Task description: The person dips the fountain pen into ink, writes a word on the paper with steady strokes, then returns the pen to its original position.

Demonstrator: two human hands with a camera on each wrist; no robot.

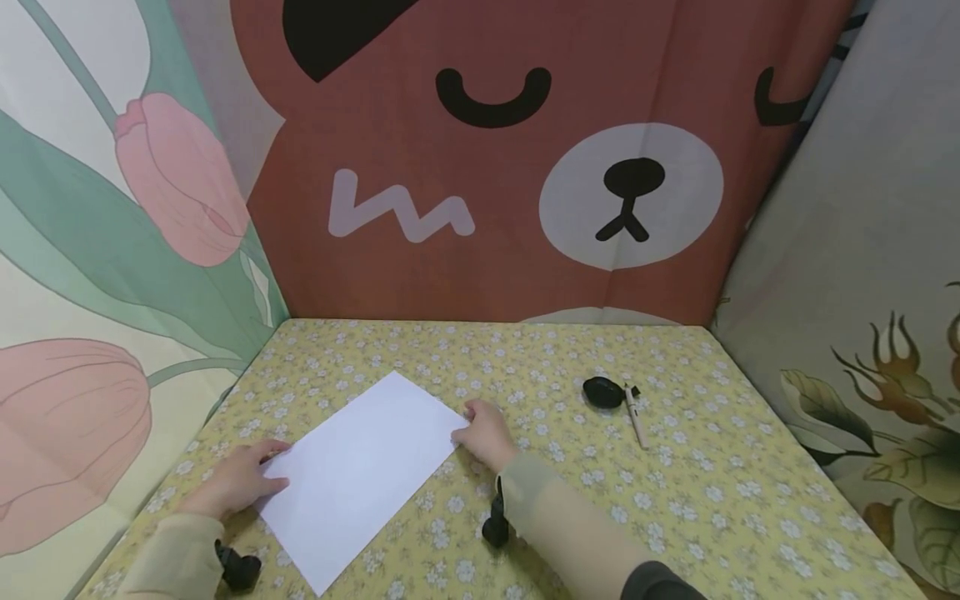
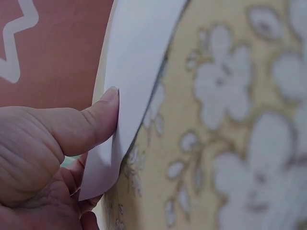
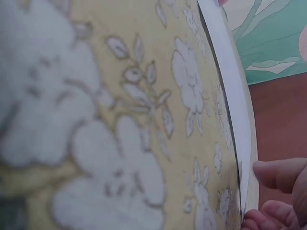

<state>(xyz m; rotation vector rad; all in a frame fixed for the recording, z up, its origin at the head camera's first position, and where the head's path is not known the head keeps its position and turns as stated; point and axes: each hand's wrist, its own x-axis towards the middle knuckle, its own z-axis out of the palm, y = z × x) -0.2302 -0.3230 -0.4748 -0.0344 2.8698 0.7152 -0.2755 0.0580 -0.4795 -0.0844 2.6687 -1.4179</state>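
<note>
A blank white sheet of paper [image 1: 367, 475] lies at a slant on the yellow floral tabletop. At its left corner my left hand [image 1: 232, 479] grips the sheet. The left wrist view shows the thumb [image 2: 103, 112] on top of the paper [image 2: 139, 48], fingers beneath, and the edge bending up slightly. My right hand [image 1: 487, 433] holds the opposite corner between thumb and fingers. Seen from the right wrist, the thumb [image 3: 276, 173] is right at the edge of the sheet [image 3: 232, 91], with the curled fingers [image 3: 271, 215] below it.
Right of the sheet sits a small black oval object [image 1: 603, 392], with a beige pen-like stick [image 1: 636, 421] beside it. Printed fabric walls, one with a brown bear face [image 1: 510, 167], enclose the floral tabletop [image 1: 675, 517] at the back and sides.
</note>
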